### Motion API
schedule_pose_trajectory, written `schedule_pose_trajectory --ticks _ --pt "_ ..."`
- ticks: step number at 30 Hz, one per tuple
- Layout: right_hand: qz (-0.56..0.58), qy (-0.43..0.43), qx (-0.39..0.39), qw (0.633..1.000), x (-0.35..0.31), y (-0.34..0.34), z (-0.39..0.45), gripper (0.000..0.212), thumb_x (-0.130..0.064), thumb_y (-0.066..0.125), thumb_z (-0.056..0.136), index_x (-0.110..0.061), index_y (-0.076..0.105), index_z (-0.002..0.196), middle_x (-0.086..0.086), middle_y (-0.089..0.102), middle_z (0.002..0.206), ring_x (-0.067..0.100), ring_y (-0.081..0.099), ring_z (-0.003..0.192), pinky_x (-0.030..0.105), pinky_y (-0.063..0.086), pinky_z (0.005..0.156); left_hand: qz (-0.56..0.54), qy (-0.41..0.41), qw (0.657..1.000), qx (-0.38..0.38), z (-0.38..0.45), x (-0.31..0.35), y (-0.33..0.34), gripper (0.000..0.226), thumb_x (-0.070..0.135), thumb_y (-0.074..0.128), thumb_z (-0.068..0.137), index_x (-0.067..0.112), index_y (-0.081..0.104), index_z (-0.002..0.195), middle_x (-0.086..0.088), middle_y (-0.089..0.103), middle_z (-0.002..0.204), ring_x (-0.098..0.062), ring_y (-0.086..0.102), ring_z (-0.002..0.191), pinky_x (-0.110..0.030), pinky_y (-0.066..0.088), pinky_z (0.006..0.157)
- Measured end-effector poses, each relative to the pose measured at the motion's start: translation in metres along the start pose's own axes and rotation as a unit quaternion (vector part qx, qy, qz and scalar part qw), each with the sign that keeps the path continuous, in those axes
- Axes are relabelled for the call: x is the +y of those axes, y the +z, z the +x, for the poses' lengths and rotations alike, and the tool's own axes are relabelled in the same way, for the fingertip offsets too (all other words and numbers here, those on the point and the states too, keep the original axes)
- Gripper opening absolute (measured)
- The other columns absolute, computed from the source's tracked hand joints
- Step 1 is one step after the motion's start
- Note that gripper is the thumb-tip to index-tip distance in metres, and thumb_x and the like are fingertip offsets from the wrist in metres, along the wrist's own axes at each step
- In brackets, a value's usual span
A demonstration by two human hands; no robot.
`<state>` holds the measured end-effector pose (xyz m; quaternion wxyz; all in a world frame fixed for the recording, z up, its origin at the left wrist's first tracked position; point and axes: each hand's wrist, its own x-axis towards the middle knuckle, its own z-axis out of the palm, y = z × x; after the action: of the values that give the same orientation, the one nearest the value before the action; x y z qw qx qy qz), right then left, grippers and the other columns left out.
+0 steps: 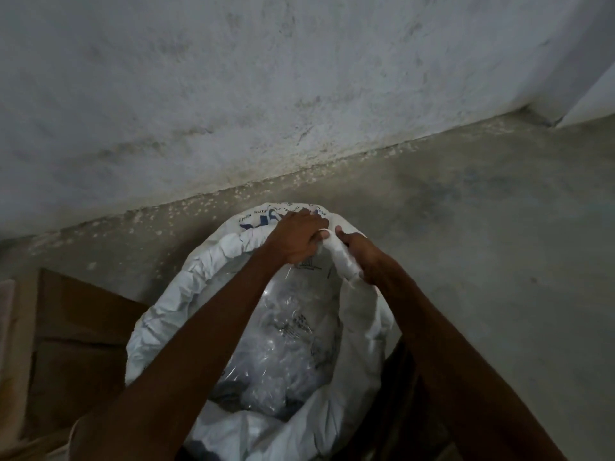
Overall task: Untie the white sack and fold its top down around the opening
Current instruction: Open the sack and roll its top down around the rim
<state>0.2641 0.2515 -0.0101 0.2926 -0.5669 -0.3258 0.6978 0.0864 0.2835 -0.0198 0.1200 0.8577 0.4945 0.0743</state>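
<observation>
Bare arms, no sleeves in sight

The left hand [297, 235] and right hand [361, 255] wear no gloves, rings or watch; both forearms are uncovered right down to the frame edge.

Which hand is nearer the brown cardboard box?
Left. The left hand grips the white sack rim's far edge, on the cardboard box side; the right hand grips the rim farther right.

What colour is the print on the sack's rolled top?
Dark blue lettering on white sack, head view.

The arms are hiding part of the clear plastic [283, 347] inside the white sack [166, 314]. The writing [266, 216] is looking too blurry to read.
</observation>
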Motion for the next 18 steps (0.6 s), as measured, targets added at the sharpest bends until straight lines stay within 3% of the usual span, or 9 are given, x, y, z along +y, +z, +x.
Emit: schedule_pose_trajectory --ticks 1,3,5,7,9,12,15,18 --pt "-0.057 -0.043 0.035 0.997 0.002 0.002 -0.002 0.048 -0.044 0.043 0.103 -0.009 0.059 0.132 0.007 0.065 0.121 0.021 0.062 0.108 0.037 0.046 0.102 0.025 -0.022 0.999 -0.015 0.004 0.002 0.001 0.028 0.036 0.038 0.096 0.025 0.064 0.101 -0.003 0.068 0.105 -0.027 0.057 0.106 -0.044 0.039 0.095" --pt "-0.249 -0.120 0.111 0.955 0.011 0.007 -0.009 0.056 -0.055 0.035 0.102 -0.011 0.064 0.121 0.005 0.065 0.115 0.023 0.059 0.112 0.034 0.042 0.101 0.056 -0.098 0.993 -0.043 0.010 0.005 0.002 0.039 0.040 0.035 0.092 0.024 0.069 0.103 -0.005 0.070 0.109 -0.027 0.061 0.108 -0.046 0.037 0.100" --pt "-0.390 -0.129 0.197 0.890 0.026 0.009 -0.021 0.063 -0.066 0.033 0.097 -0.011 0.059 0.116 0.012 0.064 0.117 0.032 0.059 0.111 0.039 0.044 0.093 0.063 -0.180 0.981 -0.048 0.019 0.006 0.002 0.052 0.047 0.032 0.085 0.020 0.070 0.107 -0.007 0.070 0.114 -0.029 0.063 0.107 -0.045 0.040 0.096" --pt "-0.440 -0.111 0.250 0.855 0.041 0.007 -0.028 0.067 -0.068 0.031 0.096 -0.009 0.056 0.116 0.017 0.063 0.119 0.036 0.060 0.111 0.043 0.047 0.091 0.031 -0.226 0.971 -0.064 0.028 0.006 -0.002 0.047 0.047 0.037 0.086 0.016 0.067 0.105 -0.010 0.069 0.114 -0.032 0.063 0.106 -0.041 0.043 0.088" --pt "-0.403 -0.122 0.267 0.867 0.049 0.002 -0.029 0.065 -0.063 0.030 0.099 -0.008 0.064 0.108 0.016 0.068 0.111 0.036 0.064 0.104 0.041 0.049 0.088 0.002 -0.210 0.972 -0.106 0.033 0.009 -0.005 0.041 0.045 0.039 0.093 0.017 0.064 0.110 -0.011 0.066 0.121 -0.032 0.060 0.110 -0.040 0.042 0.090" --pt "-0.258 -0.153 0.223 0.927 0.042 -0.014 -0.024 0.057 -0.052 0.037 0.103 -0.007 0.072 0.096 0.008 0.071 0.092 0.028 0.067 0.096 0.032 0.049 0.083 -0.049 -0.150 0.978 -0.139 0.024 0.012 -0.008 0.043 0.058 0.031 0.098 0.032 0.048 0.129 -0.009 0.054 0.139 -0.033 0.046 0.128 -0.052 0.032 0.105" --pt "-0.144 -0.110 0.110 0.977 0.024 -0.027 -0.023 0.045 -0.045 0.042 0.103 -0.014 0.074 0.095 0.001 0.070 0.100 0.015 0.067 0.097 0.028 0.045 0.091 0.031 -0.014 0.997 -0.070 0.007 0.014 0.001 0.052 0.067 0.029 0.094 0.037 0.047 0.132 -0.002 0.045 0.144 -0.029 0.036 0.133 -0.053 0.029 0.109" --pt "-0.032 -0.050 0.036 0.998 0.024 -0.030 -0.023 0.041 -0.045 0.042 0.104 -0.018 0.072 0.094 0.004 0.073 0.102 0.007 0.070 0.086 0.023 0.050 0.090 0.053 0.058 0.997 -0.022 0.008 0.018 0.010 0.044 0.053 0.039 0.096 0.023 0.060 0.120 -0.003 0.061 0.123 -0.030 0.053 0.116 -0.045 0.041 0.097"
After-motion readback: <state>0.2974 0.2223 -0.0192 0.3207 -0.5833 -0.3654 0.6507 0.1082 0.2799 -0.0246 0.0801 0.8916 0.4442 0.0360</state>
